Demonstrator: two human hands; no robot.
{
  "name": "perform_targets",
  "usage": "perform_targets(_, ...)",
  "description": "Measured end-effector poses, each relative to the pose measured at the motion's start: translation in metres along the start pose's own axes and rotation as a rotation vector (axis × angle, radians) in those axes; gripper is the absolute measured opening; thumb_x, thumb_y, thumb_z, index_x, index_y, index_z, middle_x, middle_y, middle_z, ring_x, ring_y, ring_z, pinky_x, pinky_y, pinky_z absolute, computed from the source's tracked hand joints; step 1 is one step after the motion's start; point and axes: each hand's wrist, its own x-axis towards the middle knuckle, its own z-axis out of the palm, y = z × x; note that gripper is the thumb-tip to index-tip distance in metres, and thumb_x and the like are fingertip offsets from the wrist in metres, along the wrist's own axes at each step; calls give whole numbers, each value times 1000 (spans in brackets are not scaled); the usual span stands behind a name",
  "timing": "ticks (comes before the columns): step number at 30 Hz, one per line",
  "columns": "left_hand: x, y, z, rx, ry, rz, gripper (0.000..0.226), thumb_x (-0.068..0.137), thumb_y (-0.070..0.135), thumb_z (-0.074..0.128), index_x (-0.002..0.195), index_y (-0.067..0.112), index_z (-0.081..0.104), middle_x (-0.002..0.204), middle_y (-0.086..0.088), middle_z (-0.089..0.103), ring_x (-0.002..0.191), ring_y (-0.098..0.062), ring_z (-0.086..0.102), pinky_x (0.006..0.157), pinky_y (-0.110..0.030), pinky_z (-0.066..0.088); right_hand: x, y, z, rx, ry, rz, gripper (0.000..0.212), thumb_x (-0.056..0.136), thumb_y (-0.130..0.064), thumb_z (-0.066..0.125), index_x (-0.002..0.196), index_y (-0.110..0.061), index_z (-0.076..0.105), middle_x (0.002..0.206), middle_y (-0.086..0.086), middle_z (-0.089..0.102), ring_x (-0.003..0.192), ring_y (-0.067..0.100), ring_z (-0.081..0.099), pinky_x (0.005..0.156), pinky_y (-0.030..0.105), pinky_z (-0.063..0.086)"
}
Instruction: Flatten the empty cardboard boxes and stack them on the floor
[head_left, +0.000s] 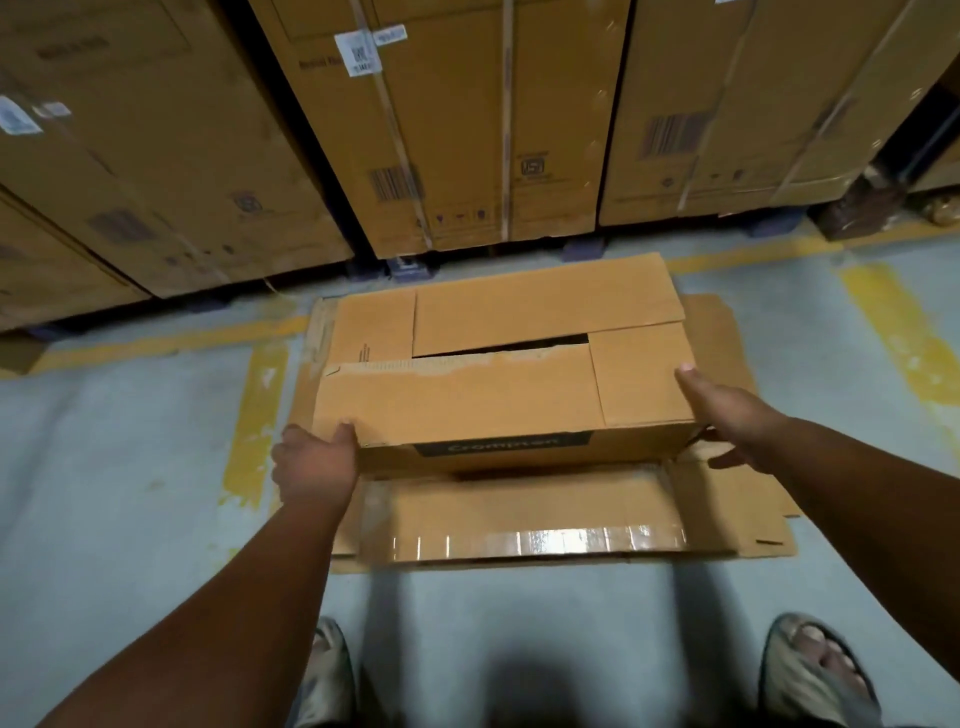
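Note:
A brown cardboard box (498, 374) with torn tape on its closed top flaps is held between my hands, just above a pile of flattened cardboard (545, 525) on the floor. The box still has its full shape, and a dark gap shows between its top flaps. My left hand (314, 465) grips its near left corner, thumb on top. My right hand (727, 413) holds the right end, thumb lying along the top and fingers down the side. A black label runs along the box's near face.
Tall strapped cartons (457, 130) on pallets form a wall close behind the box. Yellow painted lines (257, 421) mark the grey floor. My sandalled feet (815, 670) stand just in front of the flattened pile. A dark object (857, 205) sits at the far right.

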Motion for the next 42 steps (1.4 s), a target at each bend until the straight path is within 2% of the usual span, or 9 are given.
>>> perform_targets(3,-22,44,-3,352,156,764,78,94,58,67,152,9,48,159,-26,45,148,-46,41,120,-61,37,1,-13,5,-142,206,-278,87,92,-77,68,152,-15,51,146,10,63,115,31,64,96,47,56)
perform_targets(6,-59,102,23,513,-252,1274,98,92,74,63,168,23,29,177,-12,28,163,-33,24,133,-52,21,3,-26,16,-126,186,-453,77,91,-56,84,152,-22,52,135,-2,65,122,25,63,101,41,50)
perform_targets(10,-86,160,74,792,-564,1092,128,75,93,64,171,47,-7,183,-12,-7,168,-38,-4,131,-67,8,7,-31,34,-221,178,-348,117,76,-87,76,165,-32,26,154,1,57,138,32,58,109,49,50)
perform_targets(12,-84,165,87,930,-687,996,132,70,93,70,167,56,-11,181,-17,9,164,-44,5,126,-69,15,8,-35,34,-418,157,-274,121,75,-102,54,165,-26,26,155,5,59,136,36,60,105,50,52)
perform_targets(17,-88,139,89,1036,-747,1018,134,71,87,75,167,55,-12,165,-15,37,149,-41,28,115,-62,27,-21,-60,27,-1158,270,-711,73,98,-56,64,158,-21,41,159,12,47,141,36,51,106,50,54)
perform_targets(20,-80,123,84,968,-732,1029,132,72,78,77,168,55,-11,165,-17,35,146,-45,37,117,-59,33,-39,-86,43,-1598,-133,-1186,74,98,-41,68,165,-36,36,172,1,31,159,28,30,119,47,43)
perform_targets(25,-94,118,80,981,-609,1089,133,75,72,80,170,50,-9,159,-18,37,136,-44,43,106,-50,45,-34,-110,85,-2194,-322,-1064,99,88,-43,86,166,-46,25,168,-8,36,161,28,23,111,55,45)
perform_targets(30,-90,110,69,932,-375,1121,135,71,83,73,169,49,-15,154,-17,33,136,-43,35,111,-54,36,-56,-135,79,-2183,-177,-1246,57,87,-51,87,137,-31,68,139,-2,59,129,26,45,99,47,48)
perform_targets(42,-110,124,54,943,-54,1214,153,66,78,80,171,26,-19,147,-21,36,125,-44,40,108,-60,35,-78,-64,-46,-1573,236,-1496,57,86,-62,83,112,-12,73,108,8,60,108,33,55,92,50,54)
